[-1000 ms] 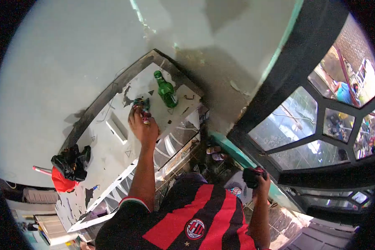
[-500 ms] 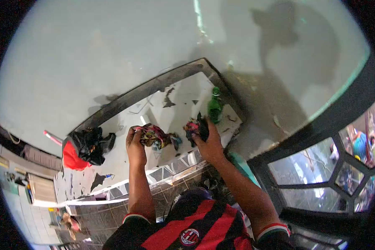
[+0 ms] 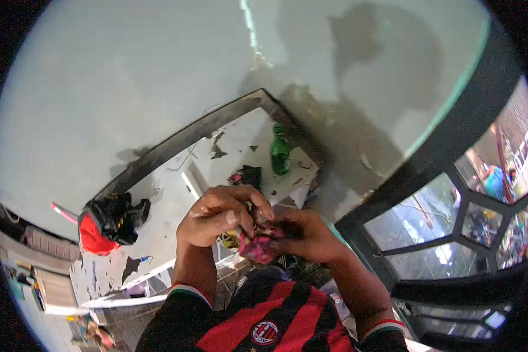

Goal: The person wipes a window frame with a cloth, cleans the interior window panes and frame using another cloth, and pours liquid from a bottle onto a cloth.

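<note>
Both hands are raised close to my chest over the table's front edge, with a crumpled multicoloured cloth between them. My left hand has its fingers curled and closed on the cloth's left part. From the other side, my right hand pinches it, and the fingertips are partly hidden by the fabric. Pink and yellow patches show on the piece hanging below the fingers. Behind the hands, a small dark and pink cloth bundle lies on the white table.
A green glass bottle stands near the table's far right corner. At the left end lies a black and red cloth pile. A white box-like piece rests behind my left hand. A dark-framed glass door is on the right.
The dark and pink bundle has left my right hand and now lies on the table. My right hand has joined the left at the multicoloured cloth, which is now nearer my chest.
</note>
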`<action>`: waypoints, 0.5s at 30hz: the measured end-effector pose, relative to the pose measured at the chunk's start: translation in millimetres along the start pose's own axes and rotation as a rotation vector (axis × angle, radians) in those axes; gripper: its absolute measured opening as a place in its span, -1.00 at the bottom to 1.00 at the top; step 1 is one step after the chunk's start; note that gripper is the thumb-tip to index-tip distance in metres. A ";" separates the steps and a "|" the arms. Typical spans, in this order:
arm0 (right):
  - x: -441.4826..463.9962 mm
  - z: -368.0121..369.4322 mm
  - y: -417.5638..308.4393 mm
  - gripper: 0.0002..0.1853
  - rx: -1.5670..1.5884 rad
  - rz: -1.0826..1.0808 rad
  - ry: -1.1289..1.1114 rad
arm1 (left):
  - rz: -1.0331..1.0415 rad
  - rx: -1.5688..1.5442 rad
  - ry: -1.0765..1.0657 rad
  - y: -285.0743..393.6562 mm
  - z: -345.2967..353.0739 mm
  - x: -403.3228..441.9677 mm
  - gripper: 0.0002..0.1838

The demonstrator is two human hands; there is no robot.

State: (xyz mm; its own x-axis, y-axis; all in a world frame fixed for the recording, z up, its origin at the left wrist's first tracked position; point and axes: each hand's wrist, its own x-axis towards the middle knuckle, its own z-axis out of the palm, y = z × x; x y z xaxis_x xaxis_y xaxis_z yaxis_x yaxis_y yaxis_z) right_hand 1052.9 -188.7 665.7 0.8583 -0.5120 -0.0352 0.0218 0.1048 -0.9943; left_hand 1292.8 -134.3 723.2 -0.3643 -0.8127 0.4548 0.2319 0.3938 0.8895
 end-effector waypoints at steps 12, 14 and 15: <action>-214.0 -17.8 58.8 -0.66 0.789 -0.288 1.100 | -0.629 0.141 0.203 -222.3 170.5 49.0 -0.43; -233.5 -15.8 70.7 -0.61 0.798 -0.378 1.151 | -1.011 -0.258 0.043 -251.2 217.1 27.5 -0.33; -242.8 -14.8 76.9 -0.62 0.768 -0.422 1.169 | -1.177 -0.498 -0.039 -278.9 232.7 15.4 -0.29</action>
State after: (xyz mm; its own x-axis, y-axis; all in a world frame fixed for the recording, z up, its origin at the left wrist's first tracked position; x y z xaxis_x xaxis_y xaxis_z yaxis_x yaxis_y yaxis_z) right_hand 838.6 -69.0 596.3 -0.1698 -0.9664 -0.1930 0.7450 0.0023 -0.6670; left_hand 1012.6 -156.7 492.7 -0.6034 -0.5438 -0.5833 0.0616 -0.7610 0.6458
